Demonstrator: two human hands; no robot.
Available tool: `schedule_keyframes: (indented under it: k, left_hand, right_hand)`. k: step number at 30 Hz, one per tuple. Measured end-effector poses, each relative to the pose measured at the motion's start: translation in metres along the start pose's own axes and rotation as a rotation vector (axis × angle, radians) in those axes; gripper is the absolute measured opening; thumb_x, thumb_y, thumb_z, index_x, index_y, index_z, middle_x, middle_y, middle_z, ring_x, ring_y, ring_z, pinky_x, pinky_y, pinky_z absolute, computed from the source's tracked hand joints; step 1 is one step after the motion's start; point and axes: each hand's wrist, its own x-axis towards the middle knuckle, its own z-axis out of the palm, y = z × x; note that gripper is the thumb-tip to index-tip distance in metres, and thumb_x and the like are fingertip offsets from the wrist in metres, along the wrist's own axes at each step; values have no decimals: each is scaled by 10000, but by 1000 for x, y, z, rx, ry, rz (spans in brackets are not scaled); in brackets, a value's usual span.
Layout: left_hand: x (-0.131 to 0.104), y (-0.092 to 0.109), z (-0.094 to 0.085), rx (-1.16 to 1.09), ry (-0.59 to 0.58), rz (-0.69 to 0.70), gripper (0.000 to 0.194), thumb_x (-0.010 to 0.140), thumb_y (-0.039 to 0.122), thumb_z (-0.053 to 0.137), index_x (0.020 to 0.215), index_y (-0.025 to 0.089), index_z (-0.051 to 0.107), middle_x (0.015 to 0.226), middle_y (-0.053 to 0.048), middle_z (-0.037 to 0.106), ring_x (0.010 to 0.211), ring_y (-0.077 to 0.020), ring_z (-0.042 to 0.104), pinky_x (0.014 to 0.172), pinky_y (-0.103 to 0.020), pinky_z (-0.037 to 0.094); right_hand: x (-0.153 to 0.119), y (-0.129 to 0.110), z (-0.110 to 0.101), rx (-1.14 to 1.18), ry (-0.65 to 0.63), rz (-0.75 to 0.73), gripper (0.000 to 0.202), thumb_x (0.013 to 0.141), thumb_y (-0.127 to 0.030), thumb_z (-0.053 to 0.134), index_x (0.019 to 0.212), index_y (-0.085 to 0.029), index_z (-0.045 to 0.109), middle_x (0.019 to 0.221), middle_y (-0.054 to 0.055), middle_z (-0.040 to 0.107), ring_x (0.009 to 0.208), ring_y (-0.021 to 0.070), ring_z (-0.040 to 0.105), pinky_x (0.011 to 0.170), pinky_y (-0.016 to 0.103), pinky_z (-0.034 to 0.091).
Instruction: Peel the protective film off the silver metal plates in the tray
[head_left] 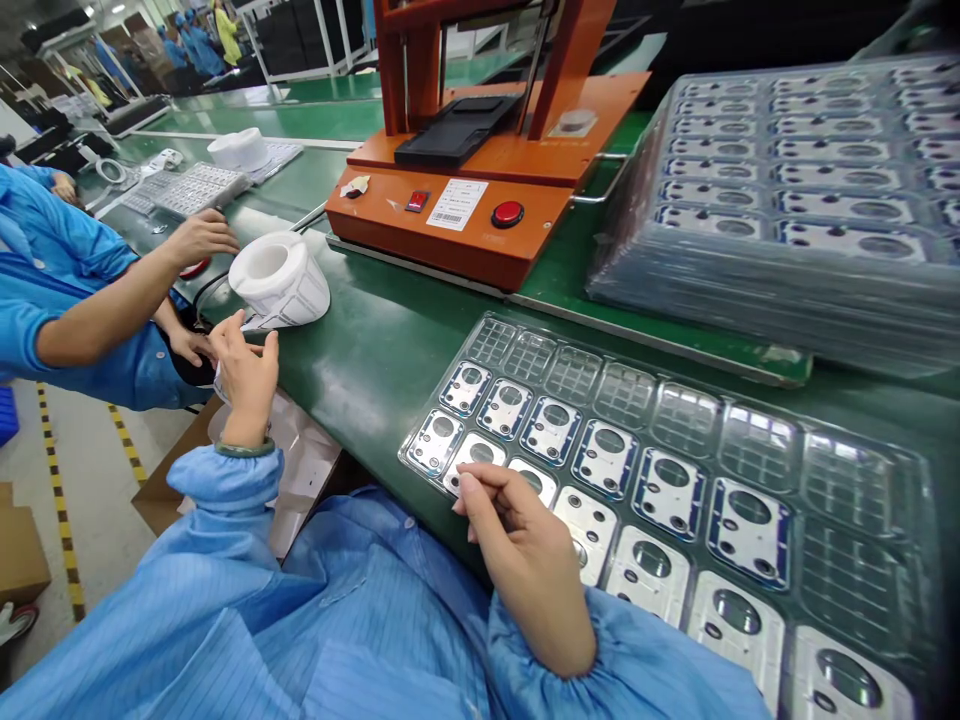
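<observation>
Co-worker's hand: left of the tray, beside the label roll; co-worker's other hand: also left of the tray, hanging lower. Left hand: raised left of the tray and well apart from it, just to the near side of the label roll; fingers parted and loosely bent; cannot tell if touching the roll's loose strip or holding anything small. Label roll: white, printed, core hole facing up; stands off the tray's left end. Orange press: stands behind the tray's left half, red button on the front. Right hand: over the tray's near edge, towards the left end, and clearly the nearer hand; thumb and forefinger tips brought together at a metal plate, second from the left in the near row; cannot tell if touching it or pinching anything. Tray: clear plastic, directly below and ahead of the right hand; long axis runs slantwise left to right, left end towards the label roll; bears metal plates in near and middle rows. Stacked trays: behind the tray's right half, filled with similar plates.
</observation>
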Motion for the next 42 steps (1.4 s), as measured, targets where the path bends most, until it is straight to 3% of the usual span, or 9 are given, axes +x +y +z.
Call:
schedule_keyframes:
  k: [3, 7, 11, 17, 25, 31, 36, 42]
  left_hand:
    - [12, -12, 4, 222, -81, 19, 353, 836, 297, 632, 1170, 183, 626, 1240, -140, 535, 1058, -279, 597, 895, -378, 476]
    - [16, -14, 7, 312, -125, 42, 208, 879, 341, 571, 981, 205, 691, 1118, -108, 607, 987, -293, 614, 777, -372, 460]
    - [15, -10, 5, 363, -142, 80, 252, 921, 373, 499, 1002, 228, 688, 1025, -105, 642, 947, -290, 611, 711, -354, 407]
    - [14, -4, 3, 427, -141, 145, 325, 951, 377, 427, 1139, 234, 651, 1062, -102, 655, 928, -268, 620, 661, -330, 353]
    - [32, -10, -2, 420, -155, 242, 359, 953, 411, 414, 1155, 243, 659, 1047, -99, 680, 864, -273, 633, 640, -321, 348]
    - [47, -26, -12, 218, -198, 119, 440, 912, 552, 435, 1022, 219, 700, 936, -81, 701, 905, -260, 627, 764, -324, 423]
    - [54, -46, -11, 186, -236, 4, 323, 855, 440, 515, 929, 176, 686, 1018, -125, 687, 1020, -284, 602, 925, -377, 430]
    - [57, -62, 0, 160, -462, -41, 257, 752, 348, 623, 913, 157, 684, 968, -138, 716, 976, -318, 648, 911, -406, 458]
  right_hand:
    - [1, -1, 0, -9, 2, 5, 299, 867, -484, 541, 912, -213, 662, 643, -1, 632, 557, 133, 580, 584, 275, 488]
    - [2, -3, -1, -7, -1, 6, 293, 870, -476, 540, 907, -212, 660, 647, -1, 633, 561, 133, 580, 596, 277, 492]
    - [2, -2, 0, -12, -6, 0, 283, 875, -465, 539, 915, -210, 657, 648, -2, 632, 565, 134, 584, 604, 278, 494]
    - [1, -3, 0, -13, -3, -15, 278, 878, -452, 536, 918, -204, 655, 644, 0, 638, 552, 131, 584, 576, 269, 484]
    - [1, -5, 1, -7, -9, -31, 263, 887, -435, 532, 912, -200, 649, 639, -2, 627, 547, 128, 581, 539, 254, 470]
    - [1, -7, 1, -12, -12, -57, 255, 887, -421, 525, 901, -199, 650, 622, -7, 618, 529, 121, 571, 535, 246, 471]
    - [1, -9, 1, -24, -16, -71, 250, 889, -416, 522, 890, -202, 652, 614, -14, 611, 511, 113, 557, 532, 240, 471]
    - [1, -8, 1, -32, -6, -66, 253, 885, -421, 526, 899, -201, 651, 618, -10, 622, 511, 117, 563, 533, 245, 474]
